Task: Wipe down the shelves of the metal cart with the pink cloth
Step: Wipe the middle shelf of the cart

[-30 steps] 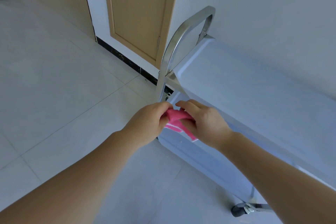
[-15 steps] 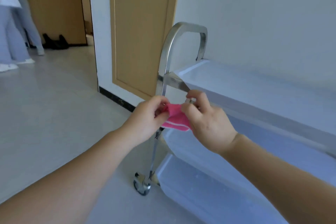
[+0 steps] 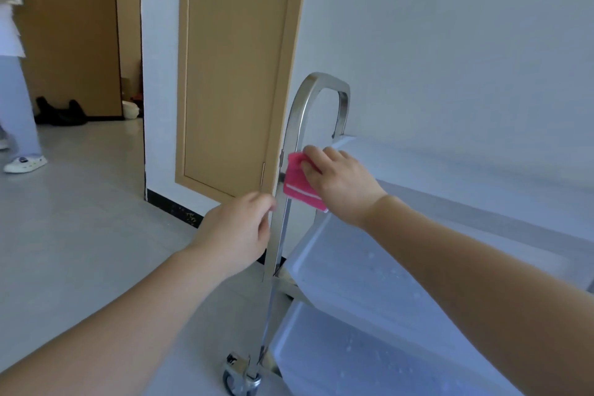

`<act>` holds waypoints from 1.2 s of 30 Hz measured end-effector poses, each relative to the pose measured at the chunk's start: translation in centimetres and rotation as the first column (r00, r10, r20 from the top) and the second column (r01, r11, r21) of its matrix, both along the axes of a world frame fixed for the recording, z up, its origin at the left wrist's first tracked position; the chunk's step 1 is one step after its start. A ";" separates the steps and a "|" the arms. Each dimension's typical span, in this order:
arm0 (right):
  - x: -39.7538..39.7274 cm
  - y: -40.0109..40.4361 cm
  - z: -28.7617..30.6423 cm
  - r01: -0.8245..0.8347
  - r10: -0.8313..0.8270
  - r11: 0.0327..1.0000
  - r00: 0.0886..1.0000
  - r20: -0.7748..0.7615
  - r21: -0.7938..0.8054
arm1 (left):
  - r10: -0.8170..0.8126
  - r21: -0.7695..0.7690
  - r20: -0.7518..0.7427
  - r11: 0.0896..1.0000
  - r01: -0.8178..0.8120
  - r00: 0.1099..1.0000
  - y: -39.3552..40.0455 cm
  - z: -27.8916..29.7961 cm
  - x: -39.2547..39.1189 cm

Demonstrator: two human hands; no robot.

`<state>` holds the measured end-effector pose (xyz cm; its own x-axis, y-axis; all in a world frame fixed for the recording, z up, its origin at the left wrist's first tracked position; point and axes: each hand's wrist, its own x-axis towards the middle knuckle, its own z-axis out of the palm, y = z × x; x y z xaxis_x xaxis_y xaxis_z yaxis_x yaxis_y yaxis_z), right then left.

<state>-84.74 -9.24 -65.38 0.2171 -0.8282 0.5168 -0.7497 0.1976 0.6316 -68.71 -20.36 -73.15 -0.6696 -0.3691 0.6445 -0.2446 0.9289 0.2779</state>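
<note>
Beside cart post (image 3: 283,228), cloth (image 3: 300,185) seemingly under fingers (image 3: 313,159)

Clinic or care-facility corridor is suggested: stainless metal cart (image 3: 299,202) with shelves, pale tiled floor (image 3: 80,219), plain white wall (image 3: 450,42), wooden doors (image 3: 238,74), person in light uniform (image 3: 13,74) far left.

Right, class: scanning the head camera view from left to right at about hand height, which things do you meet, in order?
Person standing in the doorway → wooden door → left hand → cart's metal upright → pink cloth → right hand → cart's top shelf.
</note>
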 end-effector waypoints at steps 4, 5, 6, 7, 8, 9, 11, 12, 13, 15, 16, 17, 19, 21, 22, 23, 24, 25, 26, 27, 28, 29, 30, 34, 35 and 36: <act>-0.8 -1.4 -0.7 0.246 -0.249 0.969 0.963 -0.103 -0.035 | -0.043 -0.035 0.084 0.998 0.046 0.996 0.0 -0.4 1.1; -0.9 -1.4 -1.0 0.273 -0.276 0.961 0.947 -0.162 -0.042 | -0.051 -0.036 0.109 0.998 0.055 0.993 0.1 -0.4 1.3; -0.9 -1.4 -1.3 0.283 -0.285 0.958 0.939 -0.193 -0.038 | -0.061 -0.043 0.133 0.997 0.067 0.989 0.2 -0.5 1.4; -1.0 -1.4 -1.6 0.296 -0.295 0.955 0.932 -0.213 -0.027 | -0.069 -0.062 0.155 0.995 0.079 0.986 0.3 -0.6 1.4; -1.1 -1.2 -2.0 0.314 -0.310 0.949 0.920 -0.242 -0.023 | -0.073 -0.093 0.174 0.992 0.091 0.982 0.4 -0.8 1.4; -1.3 -1.0 -2.3 0.339 -0.328 0.941 0.905 -0.272 -0.009 | -0.079 -0.122 0.186 0.987 0.103 0.979 0.5 -1.0 1.3; -1.7 -0.5 -2.8 0.387 -0.360 0.922 0.884 -0.297 0.035 | -0.086 -0.151 0.189 0.982 0.116 0.978 0.7 -1.3 1.2; -1.9 -0.2 -2.8 0.402 -0.373 0.915 0.879 -0.299 0.041 | -0.092 -0.151 0.186 0.981 0.121 0.978 0.8 -1.3 1.1; -2.0 0.2 -2.6 0.413 -0.383 0.910 0.873 -0.302 0.040 | -0.098 -0.147 0.183 0.981 0.126 0.978 1.0 -1.5 1.0; -2.3 1.1 -2.1 0.422 -0.393 0.906 0.870 -0.298 0.039 | -0.115 -0.139 0.174 0.980 0.140 0.978 1.4 -1.7 0.5; -2.5 1.5 -1.9 0.419 -0.393 0.908 0.875 -0.283 0.035 | -0.126 -0.134 0.169 0.980 0.149 0.978 1.7 -1.8 0.3; -2.7 2.1 -1.8 0.414 -0.393 0.910 0.882 -0.262 0.028 | -0.138 -0.129 0.164 0.979 0.160 0.977 2.1 -1.9 -0.1; -3.0 3.3 -1.7 0.426 -0.409 0.904 0.884 -0.227 0.028 | -0.155 -0.117 0.160 0.978 0.175 0.975 2.8 -2.0 -0.8; -3.6 5.0 -1.9 0.439 -0.425 0.898 0.880 -0.213 0.020 | -0.168 -0.110 0.171 0.976 0.189 0.971 3.7 -2.2 -1.8; -4.0 6.1 -1.9 0.443 -0.431 0.897 0.877 -0.213 0.007 | -0.178 -0.108 0.178 0.974 0.199 0.968 4.1 -2.3 -2.3; -4.4 7.3 -2.0 0.444 -0.435 0.896 0.875 -0.214 -0.008 | -0.191 -0.106 0.185 0.971 0.213 0.964 4.6 -2.4 -2.8; -4.8 8.5 -2.1 0.445 -0.438 0.896 0.872 -0.221 -0.021 | -0.205 -0.105 0.193 0.968 0.228 0.960 5.2 -2.5 -3.3; -5.2 9.8 -2.2 0.445 -0.440 0.895 0.868 -0.231 -0.032 | -0.217 -0.108 0.200 0.964 0.241 0.956 5.8 -2.6 -3.9; -5.6 11.0 -2.3 0.447 -0.443 0.894 0.864 -0.240 -0.040 | -0.228 -0.113 0.204 0.961 0.254 0.952 6.4 -2.6 -4.5; -6.0 12.1 -2.3 0.449 -0.446 0.892 0.861 -0.246 -0.047 | -0.238 -0.117 0.203 0.957 0.265 0.950 7.0 -2.6 -5.0; -6.3 13.2 -2.4 0.453 -0.451 0.890 0.857 -0.249 -0.053 | -0.249 -0.121 0.199 0.954 0.276 0.948 7.6 -2.6 -5.5; -6.6 14.2 -2.5 0.460 -0.460 0.886 0.853 -0.248 -0.059 | -0.262 -0.124 0.194 0.949 0.288 0.945 8.3 -2.5 -6.1; -7.0 15.3 -2.5 0.469 -0.470 0.881 0.848 -0.244 -0.065 | -0.274 -0.126 0.193 0.945 0.301 0.942 9.0 -2.5 -6.7; -8.3 19.7 -2.7 0.485 -0.490 0.870 0.837 -0.242 -0.084 | -0.322 -0.138 0.200 0.926 0.352 0.925 12.0 -2.3 -8.9; -8.7 20.8 -2.7 0.487 -0.493 0.869 0.835 -0.245 -0.086 | -0.332 -0.140 0.195 0.922 0.361 0.923 12.8 -2.2 -9.4; -9.0 21.9 -2.6 0.491 -0.496 0.867 0.832 -0.248 -0.087 | -0.344 -0.136 0.192 0.918 0.372 0.919 13.5 -2.3 -9.9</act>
<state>-93.77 12.70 -68.02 -0.0928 -0.8512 0.5166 -0.3639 0.5119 0.7781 -78.56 -6.89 -75.42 -0.8362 0.0175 0.5481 0.0843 0.9917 0.0969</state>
